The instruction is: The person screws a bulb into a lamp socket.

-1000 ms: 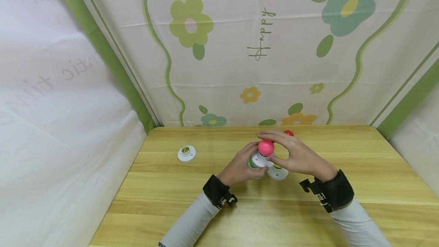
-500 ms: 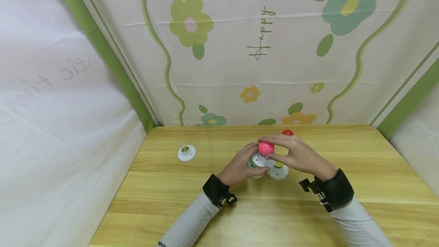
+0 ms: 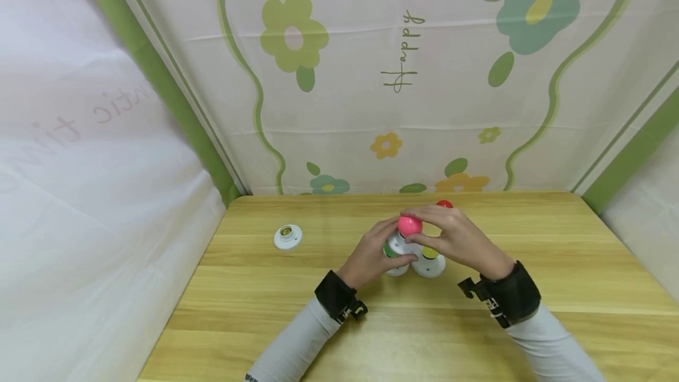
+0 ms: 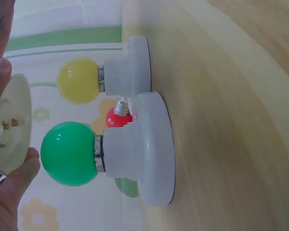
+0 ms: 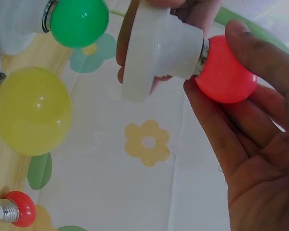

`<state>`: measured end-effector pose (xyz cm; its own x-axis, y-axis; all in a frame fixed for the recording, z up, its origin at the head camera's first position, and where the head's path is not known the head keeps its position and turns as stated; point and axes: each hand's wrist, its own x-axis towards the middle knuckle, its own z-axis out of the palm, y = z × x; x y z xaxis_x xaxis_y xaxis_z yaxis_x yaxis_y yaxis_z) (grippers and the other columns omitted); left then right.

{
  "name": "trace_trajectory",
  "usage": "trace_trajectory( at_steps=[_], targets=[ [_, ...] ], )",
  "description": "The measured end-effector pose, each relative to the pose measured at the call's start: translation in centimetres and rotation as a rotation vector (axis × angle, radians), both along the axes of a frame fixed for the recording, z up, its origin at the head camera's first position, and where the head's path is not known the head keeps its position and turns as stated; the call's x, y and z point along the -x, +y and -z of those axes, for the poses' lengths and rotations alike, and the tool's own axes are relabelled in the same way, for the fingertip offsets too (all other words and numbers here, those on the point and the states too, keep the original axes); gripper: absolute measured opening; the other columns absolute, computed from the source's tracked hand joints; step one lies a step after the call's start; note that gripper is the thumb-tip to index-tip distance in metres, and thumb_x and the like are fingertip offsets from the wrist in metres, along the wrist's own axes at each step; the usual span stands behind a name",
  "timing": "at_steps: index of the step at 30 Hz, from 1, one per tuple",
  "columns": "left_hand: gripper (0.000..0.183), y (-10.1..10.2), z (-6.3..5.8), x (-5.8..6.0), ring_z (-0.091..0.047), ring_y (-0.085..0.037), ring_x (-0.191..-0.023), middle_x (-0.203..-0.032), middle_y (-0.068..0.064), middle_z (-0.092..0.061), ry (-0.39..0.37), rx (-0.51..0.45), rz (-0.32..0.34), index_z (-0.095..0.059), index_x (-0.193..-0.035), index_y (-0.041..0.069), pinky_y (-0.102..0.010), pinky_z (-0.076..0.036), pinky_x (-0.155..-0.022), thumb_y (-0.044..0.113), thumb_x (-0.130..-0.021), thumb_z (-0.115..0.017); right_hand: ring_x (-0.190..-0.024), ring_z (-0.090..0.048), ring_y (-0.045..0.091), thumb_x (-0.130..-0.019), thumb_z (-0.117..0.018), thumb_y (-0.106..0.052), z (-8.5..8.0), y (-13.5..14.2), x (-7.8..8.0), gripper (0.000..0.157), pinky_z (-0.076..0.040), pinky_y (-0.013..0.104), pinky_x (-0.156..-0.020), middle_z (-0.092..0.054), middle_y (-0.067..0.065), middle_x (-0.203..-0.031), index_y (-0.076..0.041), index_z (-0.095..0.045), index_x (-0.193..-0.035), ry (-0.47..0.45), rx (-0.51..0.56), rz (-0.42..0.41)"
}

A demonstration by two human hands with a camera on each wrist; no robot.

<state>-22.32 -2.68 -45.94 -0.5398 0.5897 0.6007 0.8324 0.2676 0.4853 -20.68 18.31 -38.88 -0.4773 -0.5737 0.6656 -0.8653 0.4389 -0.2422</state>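
In the head view, my left hand grips the rim of a white bulb socket, raised above the table. Its underside with brass-coloured contacts shows in the left wrist view. A pink light bulb sits in that socket, its metal collar just visible at the mouth. My right hand pinches this bulb between thumb and fingers. Below the held socket, a green bulb stands in a white socket on the table. Close beside it is a yellow bulb in another white socket.
A loose red bulb lies on the table behind the right hand, its screw base bare. A bulbless white socket sits at the left of the wooden table. Flower-printed cloth rises behind the table's back edge.
My right fingers have shifted their hold round the pink bulb, coming down slightly and then a little to the left. The left hand stays on the socket, nearly in place.
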Motion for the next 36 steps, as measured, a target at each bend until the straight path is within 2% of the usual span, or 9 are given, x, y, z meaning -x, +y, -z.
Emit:
trace_trajectory(
  at_steps=[6,15,19,23,28,33,36],
  targets=[
    [0.074,0.08,0.0,0.06,-0.042,-0.008,-0.127,-0.145,0.002,-0.044,0.041,-0.005,-0.053,-0.041,-0.145,0.019,-0.021,-0.043,-0.1,0.033,-0.082,-0.077,-0.097,-0.066,0.017,-0.072,-0.084,-0.017,0.16,-0.49,0.04,0.048,-0.058,0.036,-0.074,-0.071,0.008,-0.108,-0.002,-0.068,-0.115,0.018,0.023,0.04],
    [0.073,0.1,0.04,0.08,-0.041,-0.007,-0.127,-0.143,0.003,-0.045,0.065,-0.003,-0.079,-0.044,-0.143,0.017,-0.021,-0.042,-0.102,0.035,-0.081,-0.077,-0.097,-0.066,0.019,-0.071,-0.085,-0.018,0.11,-0.72,-0.07,0.049,-0.059,0.039,-0.074,-0.071,0.01,-0.107,-0.001,-0.068,-0.114,0.041,0.017,0.064],
    [0.072,-0.05,0.09,-0.01,-0.042,-0.007,-0.126,-0.142,0.001,-0.046,0.064,0.005,-0.102,-0.046,-0.141,0.015,-0.021,-0.044,-0.099,0.037,-0.081,-0.077,-0.102,-0.061,0.017,-0.075,-0.082,-0.022,0.14,-0.63,-0.25,0.05,-0.057,0.037,-0.078,-0.063,0.008,-0.119,-0.008,-0.065,-0.12,-0.026,-0.009,0.1],
    [0.071,-0.17,0.11,-0.09,-0.044,-0.009,-0.124,-0.14,-0.001,-0.047,0.072,0.008,-0.119,-0.047,-0.141,0.013,-0.021,-0.046,-0.096,0.038,-0.081,-0.077,-0.099,-0.055,0.012,-0.079,-0.079,-0.027,0.18,-0.62,-0.34,0.05,-0.055,0.034,-0.078,-0.053,0.005,-0.126,-0.012,-0.061,-0.123,-0.104,-0.011,0.134],
    [0.071,-0.26,0.19,0.0,-0.044,-0.006,-0.12,-0.139,0.003,-0.045,0.033,0.011,-0.107,-0.044,-0.142,0.018,-0.02,-0.047,-0.094,0.041,-0.082,-0.075,-0.096,-0.056,0.009,-0.077,-0.081,-0.026,0.14,-0.65,-0.29,0.051,-0.054,0.031,-0.079,-0.056,0.0,-0.12,-0.009,-0.059,-0.119,-0.108,0.01,0.13],
    [0.074,-0.31,0.0,0.22,-0.046,-0.005,-0.117,-0.137,0.007,-0.045,-0.03,-0.024,-0.063,-0.038,-0.144,0.023,-0.021,-0.048,-0.094,0.044,-0.082,-0.073,-0.098,-0.056,0.01,-0.077,-0.081,-0.023,0.16,-0.66,-0.29,0.048,-0.055,0.031,-0.081,-0.056,-0.001,-0.119,-0.01,-0.059,-0.118,-0.112,0.027,0.121],
    [0.073,-0.41,-0.22,0.39,-0.046,-0.006,-0.119,-0.136,0.005,-0.047,-0.014,-0.054,-0.058,-0.038,-0.143,0.021,-0.026,-0.047,-0.096,0.04,-0.083,-0.074,-0.099,-0.057,0.011,-0.077,-0.08,-0.023,0.17,-0.69,-0.28,0.045,-0.055,0.034,-0.082,-0.054,0.001,-0.121,-0.011,-0.061,-0.117,-0.112,0.028,0.113]
  ],
)
